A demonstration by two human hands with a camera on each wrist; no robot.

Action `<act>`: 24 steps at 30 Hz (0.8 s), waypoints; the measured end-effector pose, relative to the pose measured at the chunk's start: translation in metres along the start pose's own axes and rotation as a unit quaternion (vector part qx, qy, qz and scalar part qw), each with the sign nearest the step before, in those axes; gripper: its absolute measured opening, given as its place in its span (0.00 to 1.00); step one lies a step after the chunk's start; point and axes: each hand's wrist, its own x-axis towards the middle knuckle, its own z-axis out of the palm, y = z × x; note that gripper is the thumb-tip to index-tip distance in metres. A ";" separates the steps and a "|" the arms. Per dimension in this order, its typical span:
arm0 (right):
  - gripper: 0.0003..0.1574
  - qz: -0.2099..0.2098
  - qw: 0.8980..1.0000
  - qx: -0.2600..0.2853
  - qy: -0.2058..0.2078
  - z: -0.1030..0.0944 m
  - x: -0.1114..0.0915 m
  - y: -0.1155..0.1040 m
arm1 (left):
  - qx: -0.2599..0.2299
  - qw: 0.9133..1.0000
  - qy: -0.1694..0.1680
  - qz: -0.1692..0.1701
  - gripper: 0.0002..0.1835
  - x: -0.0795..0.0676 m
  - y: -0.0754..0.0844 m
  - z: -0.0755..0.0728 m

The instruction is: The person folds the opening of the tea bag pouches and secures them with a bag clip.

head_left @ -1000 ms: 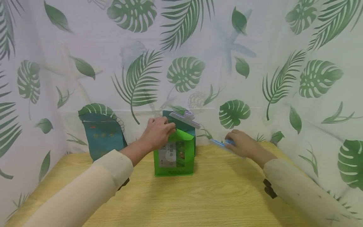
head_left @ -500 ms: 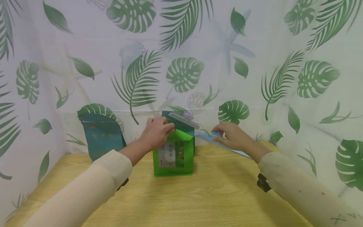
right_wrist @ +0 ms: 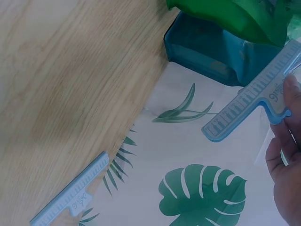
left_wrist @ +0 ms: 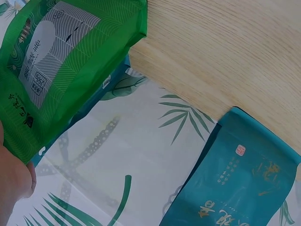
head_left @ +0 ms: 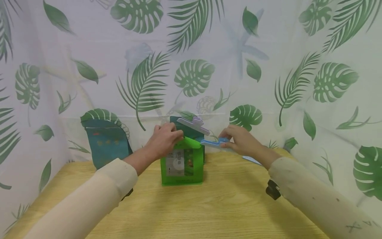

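My left hand (head_left: 162, 139) grips the top of a bright green tea bag (head_left: 197, 166) that stands upright on the table. In the left wrist view only part of that hand (left_wrist: 14, 181) shows, at the bag's upper end. My right hand (head_left: 243, 141) pinches a blue bag clip (head_left: 210, 143) by its handle. The clip's near end lies close to the bag's top right corner; whether they touch I cannot tell. In the right wrist view the long clip bar (right_wrist: 249, 99) slants past the thumb, with the green bag (right_wrist: 240, 19) above it.
Behind the green bag stands a teal bag (head_left: 195, 135) with a purple clip (head_left: 194, 125) across its top. Another teal bag (head_left: 108, 144) stands at the left. A second blue clip (right_wrist: 75, 188) lies near the table's back edge, right side. A leaf-patterned cloth hangs behind.
My right hand has moved left and slightly up, bringing the blue clip to the green bag's top corner. The second blue clip has come into view behind it. My left hand keeps its grip.
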 end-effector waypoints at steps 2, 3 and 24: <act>0.16 0.000 1.000 0.003 0.003 0.000 0.001 -0.002 | -0.004 1.000 0.002 0.004 0.08 -0.001 0.000 0.000; 0.16 -0.001 1.000 0.003 0.005 0.000 0.001 -0.002 | -0.007 1.000 0.003 0.007 0.08 -0.001 0.000 0.000; 0.12 -0.017 1.000 -0.012 0.000 0.004 0.027 -0.019 | -0.010 0.998 0.028 0.052 0.06 -0.002 -0.005 0.003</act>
